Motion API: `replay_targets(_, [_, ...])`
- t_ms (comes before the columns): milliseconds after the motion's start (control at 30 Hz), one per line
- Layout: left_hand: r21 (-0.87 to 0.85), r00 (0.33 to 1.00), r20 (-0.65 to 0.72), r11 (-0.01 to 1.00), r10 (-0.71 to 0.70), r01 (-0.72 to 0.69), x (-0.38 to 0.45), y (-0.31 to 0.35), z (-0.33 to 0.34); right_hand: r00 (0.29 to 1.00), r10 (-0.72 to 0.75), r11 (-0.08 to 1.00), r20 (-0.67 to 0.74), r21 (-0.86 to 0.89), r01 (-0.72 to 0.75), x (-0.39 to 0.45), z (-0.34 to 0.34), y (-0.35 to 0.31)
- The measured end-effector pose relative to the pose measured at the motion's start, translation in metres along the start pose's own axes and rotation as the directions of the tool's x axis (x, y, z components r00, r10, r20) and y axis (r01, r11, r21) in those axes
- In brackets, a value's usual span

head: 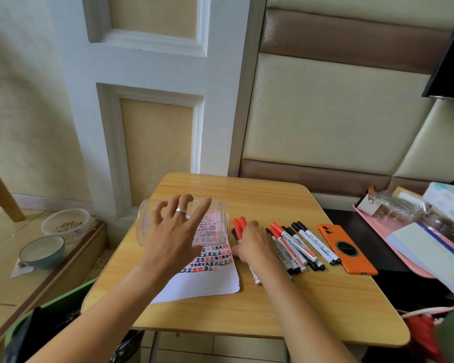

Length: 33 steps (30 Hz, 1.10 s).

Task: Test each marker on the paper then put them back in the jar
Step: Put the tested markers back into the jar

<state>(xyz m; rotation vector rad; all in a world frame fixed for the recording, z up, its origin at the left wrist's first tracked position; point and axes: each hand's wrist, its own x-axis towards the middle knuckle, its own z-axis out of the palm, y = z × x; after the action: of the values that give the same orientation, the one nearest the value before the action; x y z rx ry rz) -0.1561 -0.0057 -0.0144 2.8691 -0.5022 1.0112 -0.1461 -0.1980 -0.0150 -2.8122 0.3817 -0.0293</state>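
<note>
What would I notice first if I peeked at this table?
Probably the clear jar, tipped on its side and held up by the left hand over the paper, which is covered in red and black test marks. Right beside it, the right hand grips a bunch of markers, with more red and black markers lying in a row on the wooden table. A bright orange phone lies next to them.

We see the room in soft, even daylight, bright without harsh shadows; only faint, diffuse shade lies under the forearms on the desk (325, 297). A mild sheen shows on the padded wall panels (338, 108). The wide lens bows straight lines near the edges, and the clear jar (147, 221) looks slightly motion-blurred.
</note>
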Motion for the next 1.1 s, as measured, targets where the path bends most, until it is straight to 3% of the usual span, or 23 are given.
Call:
replay_targets(233, [-0.023,1.000,-0.007,1.000,-0.017,0.017,-0.002,-0.001,-0.002,0.997,-0.011,1.000,-0.073,0.010,0.012,-0.005,-0.003,-0.004])
replay_targets(400, [-0.042,0.999,0.006,0.999,-0.033,0.033,-0.002,-0.006,-0.006,0.983,-0.001,0.960,-0.182,0.275,0.052,-0.009,-0.030,-0.007])
replay_targets(500, [-0.094,1.000,0.021,0.996,-0.009,0.011,-0.002,-0.006,-0.010,0.971,0.011,0.739,-0.237,0.657,0.152,-0.013,-0.051,-0.009])
replay_targets(567, [-0.134,0.999,0.039,0.991,0.035,-0.029,-0.003,-0.003,-0.015,0.953,0.022,0.559,-0.301,0.794,0.237,-0.017,-0.064,-0.011])
replay_targets(733, [-0.222,0.995,0.029,0.972,0.091,-0.082,-0.002,0.007,-0.022,0.912,0.138,0.156,-0.387,0.917,0.366,-0.016,-0.080,-0.010])
replay_targets(900, [-0.352,0.998,0.025,0.935,0.064,-0.051,0.000,0.007,-0.022,0.941,0.190,-0.308,-0.279,0.893,0.327,-0.006,-0.073,-0.009])
replay_targets(1000, [-0.455,1.000,0.023,0.890,0.018,-0.005,0.002,0.008,-0.024,0.960,0.158,-0.378,-0.232,0.884,0.276,-0.007,-0.067,-0.014])
replay_targets(1100, [-0.537,1.000,0.007,0.843,-0.030,0.029,0.001,0.008,-0.024,0.960,0.064,-0.238,-0.274,0.930,0.281,-0.009,-0.059,-0.016])
